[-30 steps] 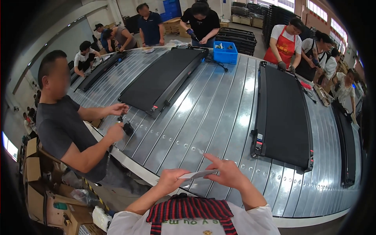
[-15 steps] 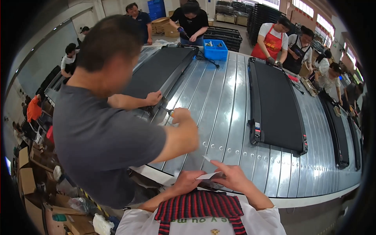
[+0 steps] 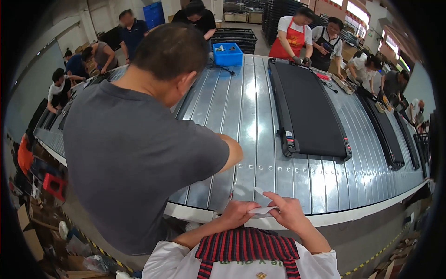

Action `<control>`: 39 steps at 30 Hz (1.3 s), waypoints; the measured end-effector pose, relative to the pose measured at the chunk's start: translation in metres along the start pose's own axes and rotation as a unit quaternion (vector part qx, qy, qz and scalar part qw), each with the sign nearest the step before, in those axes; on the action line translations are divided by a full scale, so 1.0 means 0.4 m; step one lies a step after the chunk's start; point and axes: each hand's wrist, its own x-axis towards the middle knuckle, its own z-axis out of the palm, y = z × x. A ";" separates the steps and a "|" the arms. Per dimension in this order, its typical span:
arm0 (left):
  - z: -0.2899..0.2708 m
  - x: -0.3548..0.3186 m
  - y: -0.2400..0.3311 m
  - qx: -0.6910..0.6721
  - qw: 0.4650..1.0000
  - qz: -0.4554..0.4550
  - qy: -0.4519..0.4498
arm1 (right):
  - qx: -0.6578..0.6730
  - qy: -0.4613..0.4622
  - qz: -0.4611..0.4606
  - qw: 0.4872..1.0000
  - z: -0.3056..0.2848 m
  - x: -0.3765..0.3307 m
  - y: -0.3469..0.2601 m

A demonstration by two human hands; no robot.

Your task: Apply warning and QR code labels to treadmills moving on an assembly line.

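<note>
Just in front of my chest, at the near edge of the metal table, my left hand (image 3: pixel 239 213) pinches a small white slip of paper (image 3: pixel 263 210). My right hand (image 3: pixel 290 214) has its thumb and fingers at the slip's other end. A second thin, pale piece (image 3: pixel 261 195) stands up by the right index finger; whether it is part of the same slip I cannot tell. Close on my left, a co-worker in a grey shirt (image 3: pixel 144 139) leans over the table, hiding their own hands and most of what lies before them.
A black treadmill deck (image 3: pixel 309 109) lies on the ribbed metal table (image 3: pixel 253 125), with more decks (image 3: pixel 381 128) farther right. A blue bin (image 3: pixel 228 58) stands at the far side, beside a black cable. Several people work around the table. Cartons (image 3: pixel 30 232) litter the floor at left.
The view has shifted, so the table's contents sit farther left. The co-worker beside me has bent lower, their arms now hidden. My hands keep the slip in nearly the same pose.
</note>
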 end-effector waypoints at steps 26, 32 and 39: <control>0.409 0.187 0.132 0.099 0.980 -0.143 -0.101 | 0.409 -0.044 0.265 0.872 -0.278 -0.120 0.821; 0.434 0.185 0.158 0.123 0.969 -0.165 -0.140 | 0.463 -0.154 0.380 0.786 -0.014 -0.110 0.917; 0.444 0.200 0.150 0.139 0.949 -0.208 -0.192 | 0.539 -0.167 0.366 0.740 0.143 -0.129 0.927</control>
